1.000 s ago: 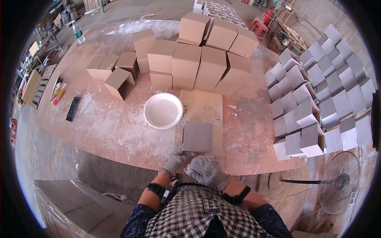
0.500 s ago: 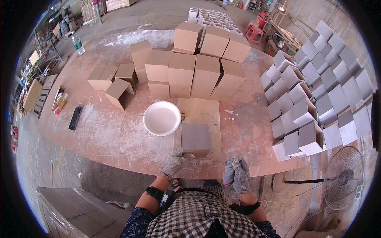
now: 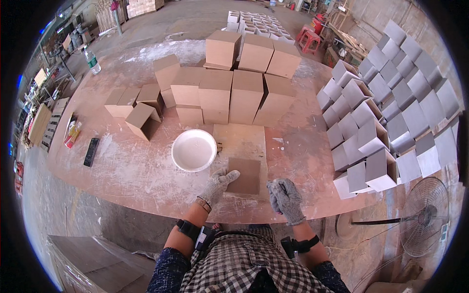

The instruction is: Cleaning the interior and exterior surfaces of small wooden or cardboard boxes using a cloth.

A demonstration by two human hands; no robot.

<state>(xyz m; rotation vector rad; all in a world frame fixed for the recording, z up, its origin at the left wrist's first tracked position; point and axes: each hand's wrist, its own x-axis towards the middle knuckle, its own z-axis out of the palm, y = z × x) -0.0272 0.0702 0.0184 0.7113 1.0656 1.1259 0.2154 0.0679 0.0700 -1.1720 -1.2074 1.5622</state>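
A small brown square board lies flat on a larger pale board near the table's front edge. My gloved left hand rests on the square board's left edge, fingers spread. Just right of the board, my gloved right hand hovers over the table edge with its fingers curled in; I cannot make out anything in it. A white bowl of white paste sits left of the boards.
Several brown board boxes stand stacked behind the bowl, with open ones to the left. Grey-and-white boxes are piled at the right. A black remote-like bar and a bottle lie far left. A floor fan stands at lower right.
My right hand has swung from beside the left hand out to the right of the square board and up to the table edge. My left hand has slid up onto the board's left edge.
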